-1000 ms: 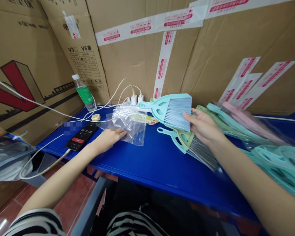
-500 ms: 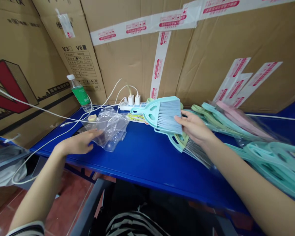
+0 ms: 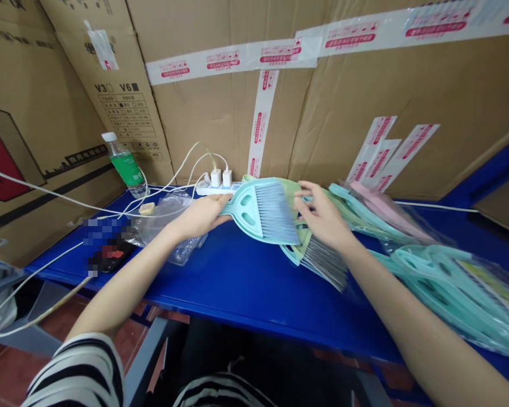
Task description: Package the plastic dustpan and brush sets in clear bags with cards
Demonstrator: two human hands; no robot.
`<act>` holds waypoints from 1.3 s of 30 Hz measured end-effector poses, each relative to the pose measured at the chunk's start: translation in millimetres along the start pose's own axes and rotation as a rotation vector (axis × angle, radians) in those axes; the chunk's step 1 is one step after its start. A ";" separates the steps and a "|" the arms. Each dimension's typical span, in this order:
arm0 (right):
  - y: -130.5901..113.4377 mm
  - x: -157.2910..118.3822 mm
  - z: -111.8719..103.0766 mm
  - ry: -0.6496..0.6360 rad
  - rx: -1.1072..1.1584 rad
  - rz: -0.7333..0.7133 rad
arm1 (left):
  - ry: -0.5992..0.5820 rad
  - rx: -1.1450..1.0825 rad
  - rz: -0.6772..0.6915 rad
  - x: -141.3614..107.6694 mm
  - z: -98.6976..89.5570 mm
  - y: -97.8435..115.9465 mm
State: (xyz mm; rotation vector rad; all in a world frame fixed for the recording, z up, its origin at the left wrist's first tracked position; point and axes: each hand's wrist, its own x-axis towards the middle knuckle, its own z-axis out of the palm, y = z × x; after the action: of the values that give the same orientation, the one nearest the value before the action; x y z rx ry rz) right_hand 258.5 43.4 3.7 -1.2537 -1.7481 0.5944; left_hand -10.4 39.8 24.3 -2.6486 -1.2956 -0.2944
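My left hand [image 3: 201, 216] is closed round the handle of a turquoise hand brush [image 3: 248, 212] with blue-grey bristles, held above the table. At the bristle end, my right hand [image 3: 320, 215] has its thumb and fingers apart; whether a fingertip touches the bristles I cannot tell. Part of a pale green piece [image 3: 292, 185] shows behind the brush. Below my right hand lies another brush with grey bristles [image 3: 324, 263], its green head over a turquoise piece. Beside my left forearm rests a crumpled clear plastic bag [image 3: 182, 251].
Bagged turquoise dustpan sets [image 3: 432, 277] lie on the right of the blue table [image 3: 237, 282], with a pink one [image 3: 390, 212] behind. A power strip [image 3: 206, 189], white cables, a water bottle [image 3: 126, 167] and a dark phone-like object [image 3: 114, 257] are on the left. Cardboard [image 3: 220, 113] walls the back.
My left hand has moved right from the plastic bag and taken the brush's handle. My right hand has loosened from the bristle end. The view has shifted slightly to the right.
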 end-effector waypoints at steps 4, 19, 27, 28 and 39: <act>-17.6 -17.3 12.6 -0.031 -0.375 -0.520 | 0.017 0.060 -0.017 -9.0 5.8 8.2; -36.5 -36.0 20.2 -0.069 -0.848 -0.517 | 0.028 0.090 -0.034 7.6 -16.9 4.4; -40.0 -47.1 17.4 -0.160 -1.124 -0.175 | 0.000 0.127 -0.010 81.0 -38.2 -33.7; -41.0 -48.1 17.8 -0.233 -1.135 -0.117 | -0.082 0.128 -0.005 93.9 -36.6 -34.0; -43.6 -46.9 0.6 -0.507 -1.113 -0.022 | -0.369 0.121 0.056 175.9 -15.3 -37.9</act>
State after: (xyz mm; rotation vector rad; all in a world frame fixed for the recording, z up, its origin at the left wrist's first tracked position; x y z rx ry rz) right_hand 241.1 -16.1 19.7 -1.9019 -2.6648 -0.1846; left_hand 63.7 192.3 86.4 -2.7124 -1.2822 0.2859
